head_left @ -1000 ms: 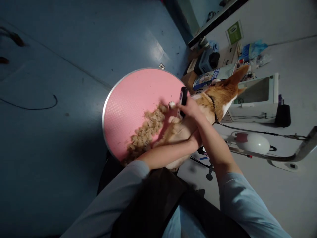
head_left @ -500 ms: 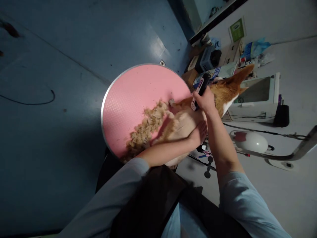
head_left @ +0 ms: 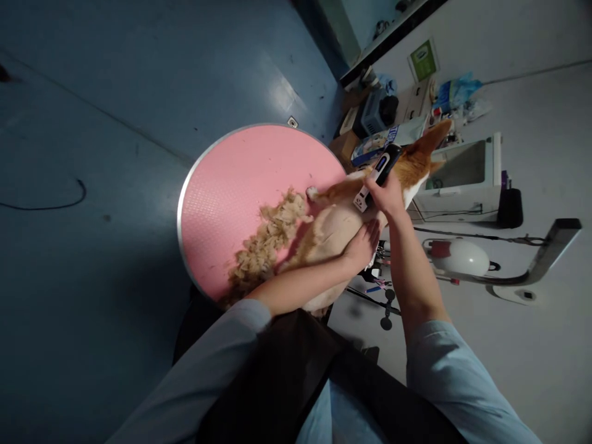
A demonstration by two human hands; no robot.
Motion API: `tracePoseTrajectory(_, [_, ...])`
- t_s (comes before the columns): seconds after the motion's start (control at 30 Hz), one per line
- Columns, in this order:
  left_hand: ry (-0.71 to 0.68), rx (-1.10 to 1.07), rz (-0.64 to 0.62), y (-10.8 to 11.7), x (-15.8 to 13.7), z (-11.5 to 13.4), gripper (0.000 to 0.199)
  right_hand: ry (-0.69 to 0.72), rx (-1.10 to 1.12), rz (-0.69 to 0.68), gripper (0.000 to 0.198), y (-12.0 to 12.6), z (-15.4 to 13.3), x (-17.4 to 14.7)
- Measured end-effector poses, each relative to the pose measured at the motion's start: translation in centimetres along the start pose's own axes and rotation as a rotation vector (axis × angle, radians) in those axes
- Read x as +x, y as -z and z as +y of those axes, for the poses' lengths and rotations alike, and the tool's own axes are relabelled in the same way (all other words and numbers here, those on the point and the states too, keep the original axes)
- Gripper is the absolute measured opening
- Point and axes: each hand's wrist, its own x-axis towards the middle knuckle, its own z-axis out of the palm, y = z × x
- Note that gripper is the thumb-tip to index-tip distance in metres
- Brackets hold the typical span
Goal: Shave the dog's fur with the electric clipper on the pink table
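Note:
An orange and white dog [head_left: 333, 225] lies on a round pink grooming table [head_left: 231, 185], its head toward the right edge. My right hand [head_left: 386, 194] grips a black and white hair clipper [head_left: 377, 176], whose blade end touches the dog's side near the shoulder. My left hand [head_left: 363, 246] rests flat on the dog's body, fingers apart, just below the clipper. A heap of cut tan fur [head_left: 266, 237] lies on the table to the left of the dog.
A metal grooming arm [head_left: 536, 262] and a white dryer [head_left: 462, 256] stand to the right. A white cabinet [head_left: 467, 179] and cluttered boxes and bags [head_left: 393, 117] sit beyond the table. A black cable [head_left: 46, 203] lies on the blue floor at left.
My right hand has carried the clipper from near the dog's paw up toward its shoulder and tilted it. My left hand has slid out onto the dog's side. The view has shifted slightly.

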Motion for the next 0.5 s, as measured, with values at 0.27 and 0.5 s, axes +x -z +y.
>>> tracePoseTrajectory(0.27, [-0.040, 0.214, -0.079, 0.8, -0.7, 0.0, 0.055, 0.143, 0.126, -0.118, 0.046, -1.0, 2.1, -1.4])
tracePoseTrajectory(0.5, [0.082, -0.034, 0.032, -0.3, -0.2, -0.1, 0.055, 0.116, -0.018, -0.162, 0.041, -0.3, 0.4, -3.2])
